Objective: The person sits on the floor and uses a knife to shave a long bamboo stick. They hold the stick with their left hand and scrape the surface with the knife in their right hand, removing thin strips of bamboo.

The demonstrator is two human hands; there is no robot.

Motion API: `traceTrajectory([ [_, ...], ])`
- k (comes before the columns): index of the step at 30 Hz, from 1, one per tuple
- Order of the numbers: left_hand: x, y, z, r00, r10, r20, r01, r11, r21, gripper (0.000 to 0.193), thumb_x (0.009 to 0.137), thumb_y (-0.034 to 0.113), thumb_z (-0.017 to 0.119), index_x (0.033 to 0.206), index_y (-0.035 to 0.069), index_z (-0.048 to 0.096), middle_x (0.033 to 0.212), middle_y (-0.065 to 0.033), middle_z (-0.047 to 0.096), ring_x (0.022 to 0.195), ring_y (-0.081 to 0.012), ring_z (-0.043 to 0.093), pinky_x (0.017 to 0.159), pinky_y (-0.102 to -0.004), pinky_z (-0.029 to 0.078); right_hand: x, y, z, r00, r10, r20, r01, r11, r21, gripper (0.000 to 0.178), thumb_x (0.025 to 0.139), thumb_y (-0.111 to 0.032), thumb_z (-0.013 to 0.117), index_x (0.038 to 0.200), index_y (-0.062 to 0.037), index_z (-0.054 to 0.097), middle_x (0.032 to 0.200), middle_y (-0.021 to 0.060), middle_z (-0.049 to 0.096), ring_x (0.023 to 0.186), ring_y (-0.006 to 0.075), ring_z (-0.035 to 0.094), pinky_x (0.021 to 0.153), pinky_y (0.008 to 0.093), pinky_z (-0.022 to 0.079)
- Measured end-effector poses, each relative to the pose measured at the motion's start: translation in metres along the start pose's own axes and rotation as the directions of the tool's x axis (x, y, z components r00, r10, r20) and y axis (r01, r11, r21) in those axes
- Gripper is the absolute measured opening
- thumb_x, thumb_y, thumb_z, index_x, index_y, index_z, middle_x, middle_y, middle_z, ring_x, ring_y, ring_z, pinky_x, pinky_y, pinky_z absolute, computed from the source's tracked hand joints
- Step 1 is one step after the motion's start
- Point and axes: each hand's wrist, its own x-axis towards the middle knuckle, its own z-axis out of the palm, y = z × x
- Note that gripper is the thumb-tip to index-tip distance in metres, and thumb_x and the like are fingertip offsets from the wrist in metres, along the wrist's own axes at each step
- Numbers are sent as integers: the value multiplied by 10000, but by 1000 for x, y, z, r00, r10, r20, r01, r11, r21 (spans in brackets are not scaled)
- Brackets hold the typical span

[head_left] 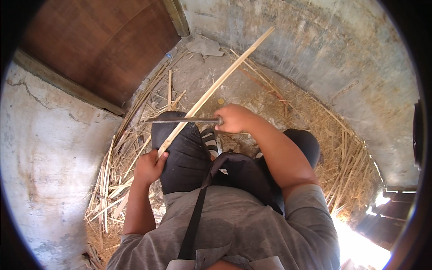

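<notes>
A long pale bamboo strip [217, 83] runs slantwise from my left hand up toward the far wall. My left hand [150, 168] is closed around its near end, beside my left knee, with the thumb along the strip. In my right hand [237, 118] is the handle of a knife, the fingers wrapped round it. The narrow dark knife blade [201, 120] points left and crosses the strip above my left thigh, seemingly touching it. Most of the handle is hidden in my fist.
Loose bamboo strips [107, 198] and shavings [310, 121] litter the floor on both sides. Weathered walls [306, 40] curve around me, with a brown wooden panel [103, 45] at far left. A grey flat piece [204, 45] lies by the far wall. A black bag [240, 173] rests between my legs.
</notes>
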Motion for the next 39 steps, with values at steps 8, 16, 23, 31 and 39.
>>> traceTrajectory([
  [8,2,4,-1,1000,14,4,-14,1000,-1,571,981,516,607,723,12,540,636,-254,599,655,-484,619,589,-535,465,-6,79,-13,866,384,-321,-323,918,228,638,850,-442,735,1301,-1,645,1246,232,676,1164,397,641,991,451,507],
  [16,3,0,1,1000,17,6,-16,1000,-25,576,982,521,604,726,8,545,655,-262,607,673,-488,625,603,-536,467,3,41,4,991,30,-133,-20,997,77,560,847,-416,740,1240,-23,676,1199,235,684,1143,403,644,965,453,518],
  [23,1,-4,4,1000,11,-4,-12,999,-30,586,981,526,606,718,8,533,619,-236,585,626,-468,610,572,-521,452,2,0,6,998,-57,-24,58,998,39,459,846,-376,758,1162,-48,698,1059,218,706,1030,410,671,894,475,533],
  [31,2,1,3,999,28,-31,-28,999,-21,585,985,517,605,700,13,522,607,-232,575,611,-462,604,560,-521,445,-6,63,-13,901,317,-296,-269,944,193,583,828,-408,761,1260,-27,674,1223,238,678,1131,410,648,964,464,517],
  [39,3,0,3,1000,22,-13,-22,999,-27,583,989,511,603,699,11,524,619,-240,582,629,-470,606,576,-520,452,-3,41,-5,973,115,-201,-98,991,93,550,831,-393,756,1230,-24,677,1190,250,678,1136,408,639,972,458,515],
])
